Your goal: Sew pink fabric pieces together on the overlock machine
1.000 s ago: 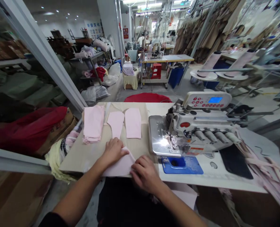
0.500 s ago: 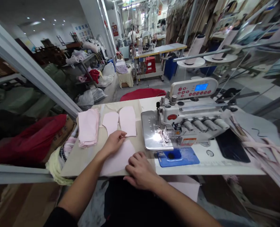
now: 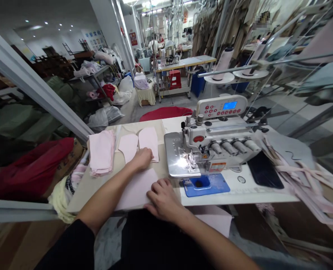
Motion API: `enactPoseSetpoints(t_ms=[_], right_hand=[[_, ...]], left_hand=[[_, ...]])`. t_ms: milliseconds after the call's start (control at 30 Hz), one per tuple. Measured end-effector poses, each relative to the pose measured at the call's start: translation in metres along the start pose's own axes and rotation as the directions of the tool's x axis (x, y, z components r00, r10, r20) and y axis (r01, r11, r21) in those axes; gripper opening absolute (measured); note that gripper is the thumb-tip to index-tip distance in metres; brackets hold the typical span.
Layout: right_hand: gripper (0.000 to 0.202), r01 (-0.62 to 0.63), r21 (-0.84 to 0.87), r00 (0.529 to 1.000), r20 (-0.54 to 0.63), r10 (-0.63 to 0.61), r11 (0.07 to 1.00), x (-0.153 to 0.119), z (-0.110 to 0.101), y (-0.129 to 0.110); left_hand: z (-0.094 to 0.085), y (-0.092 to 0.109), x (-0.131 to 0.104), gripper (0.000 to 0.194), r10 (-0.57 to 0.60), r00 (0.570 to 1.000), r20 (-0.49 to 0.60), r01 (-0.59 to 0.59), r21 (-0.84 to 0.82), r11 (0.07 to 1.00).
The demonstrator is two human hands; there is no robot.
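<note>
My left hand [image 3: 143, 159] is closed at the lower edge of a pink fabric piece [image 3: 148, 138]; its fingertips are hidden, so what they pinch cannot be made out. Beside that piece lies another pink piece [image 3: 128, 146]. My right hand [image 3: 163, 197] rests with bent, parted fingers on the right edge of a larger pink piece [image 3: 136, 188] near the table's front. At the left lies a stack of folded pink pieces [image 3: 101, 153]. To the right of my hands stands a white overlock sewing machine [image 3: 225, 131], its lamp lit over the metal plate [image 3: 173, 155].
A blue plate [image 3: 207, 185] lies before the machine, with a dark flat object [image 3: 264, 170] to its right. Pink strips [image 3: 301, 170] spread at the far right. Thread cones [image 3: 224, 65] stand behind. A metal post [image 3: 42, 82] slants along the left.
My left hand has moved up and right, from the larger piece's top edge onto the upper right piece, and its fingers have curled. My right hand stays nearly in place. The view has shifted slightly.
</note>
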State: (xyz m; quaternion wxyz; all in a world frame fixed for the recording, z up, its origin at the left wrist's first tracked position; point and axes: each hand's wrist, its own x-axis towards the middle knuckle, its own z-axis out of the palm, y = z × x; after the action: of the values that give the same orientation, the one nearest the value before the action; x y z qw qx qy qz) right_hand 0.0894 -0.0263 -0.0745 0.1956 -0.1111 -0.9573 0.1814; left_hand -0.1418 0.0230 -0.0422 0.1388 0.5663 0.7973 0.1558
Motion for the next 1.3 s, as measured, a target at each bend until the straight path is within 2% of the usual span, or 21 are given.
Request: enactPoseSetpoints(t_ms=[133,233,300,367,400,433,467,500,567,600,633,667,700,733,767,833,867,933,1100,1200,1300], right_hand=[[0.03,-0.027,0.041,0.999,0.028,0.026,0.999,-0.003,0.002,-0.001],[0.026,-0.075,0.14,0.994,-0.065,0.085,0.987,-0.006,0.006,0.002],[0.052,-0.105,0.21,0.975,-0.17,0.142,0.972,-0.006,0.012,0.005],[0.083,-0.149,0.261,0.936,-0.274,0.221,0.954,-0.007,0.018,0.007],[0.092,-0.168,0.272,0.916,-0.312,0.252,0.948,-0.007,0.021,0.007],[0.095,-0.173,0.272,0.907,-0.332,0.261,0.947,-0.008,0.021,0.006],[0.091,-0.152,0.262,0.915,-0.326,0.236,0.953,-0.01,0.02,0.003],[0.081,-0.102,0.254,0.94,-0.291,0.177,0.962,-0.011,0.017,0.0],[0.052,0.063,0.314,0.994,-0.103,-0.032,0.947,-0.01,0.006,-0.008],[0.041,0.128,0.396,0.988,0.026,-0.15,0.909,-0.007,-0.001,-0.011],[0.034,0.149,0.492,0.959,0.141,-0.247,0.858,-0.003,-0.007,-0.012],[0.03,0.12,0.569,0.928,0.227,-0.295,0.814,0.003,-0.013,-0.012],[0.026,0.051,0.603,0.921,0.28,-0.271,0.796,0.01,-0.018,-0.01],[0.023,-0.041,0.586,0.937,0.304,-0.172,0.809,0.017,-0.021,-0.006],[0.022,-0.153,0.526,0.954,0.301,-0.015,0.837,0.024,-0.022,-0.003],[0.032,-0.374,0.335,0.92,0.249,0.301,0.865,0.035,-0.018,0.005],[0.041,-0.453,0.231,0.886,0.226,0.405,0.861,0.038,-0.015,0.007],[0.051,-0.507,0.054,0.847,0.214,0.486,0.86,0.04,-0.007,0.007],[0.021,-0.492,-0.147,0.843,0.167,0.512,0.858,0.032,0.006,0.0],[0.017,-0.499,-0.163,0.846,0.123,0.519,0.851,0.03,0.007,-0.002],[0.017,-0.504,-0.168,0.841,0.125,0.526,0.847,0.03,0.006,-0.001]], left_hand=[[-0.026,0.001,0.019,0.02,-0.115,0.986,-0.121,0.102,-0.109,0.989],[-0.04,0.009,0.013,0.029,-0.134,0.979,-0.153,0.095,-0.24,0.966],[-0.045,0.017,-0.012,0.029,-0.084,0.99,-0.116,0.042,-0.325,0.945],[-0.049,0.022,-0.053,0.024,0.015,0.999,-0.032,-0.027,-0.423,0.906],[-0.053,0.022,-0.077,0.022,0.086,0.996,0.031,-0.061,-0.48,0.875],[-0.058,0.018,-0.103,0.023,0.217,0.966,0.142,-0.09,-0.6,0.795],[-0.063,0.012,-0.128,0.025,0.348,0.907,0.239,-0.097,-0.683,0.723],[-0.069,0.002,-0.152,0.026,0.439,0.858,0.266,-0.111,-0.739,0.664],[-0.077,-0.024,-0.191,0.025,0.619,0.753,0.222,-0.184,-0.832,0.523],[-0.079,-0.038,-0.205,0.028,0.595,0.788,0.154,-0.182,-0.866,0.465],[-0.077,-0.052,-0.216,0.032,0.49,0.867,0.084,-0.168,-0.879,0.447],[-0.074,-0.064,-0.222,0.033,0.329,0.944,0.034,-0.135,-0.868,0.477],[-0.068,-0.074,-0.225,0.031,0.135,0.991,0.001,-0.074,-0.833,0.549],[-0.061,-0.083,-0.225,0.027,-0.041,0.999,-0.021,0.011,-0.765,0.644],[-0.053,-0.089,-0.223,0.025,-0.176,0.983,-0.043,0.104,-0.663,0.741],[-0.037,-0.099,-0.216,0.026,-0.308,0.945,-0.108,0.236,-0.425,0.874],[-0.029,-0.103,-0.213,0.028,-0.326,0.934,-0.147,0.264,-0.33,0.906],[-0.019,-0.109,-0.209,0.029,-0.319,0.924,-0.212,0.273,-0.221,0.936],[-0.01,-0.119,-0.207,0.03,-0.266,0.935,-0.234,0.24,-0.134,0.961],[-0.01,-0.108,-0.203,0.028,-0.251,0.947,-0.201,0.255,-0.009,0.967],[-0.007,-0.079,-0.193,0.033,-0.291,0.924,-0.247,0.344,0.209,0.915]])
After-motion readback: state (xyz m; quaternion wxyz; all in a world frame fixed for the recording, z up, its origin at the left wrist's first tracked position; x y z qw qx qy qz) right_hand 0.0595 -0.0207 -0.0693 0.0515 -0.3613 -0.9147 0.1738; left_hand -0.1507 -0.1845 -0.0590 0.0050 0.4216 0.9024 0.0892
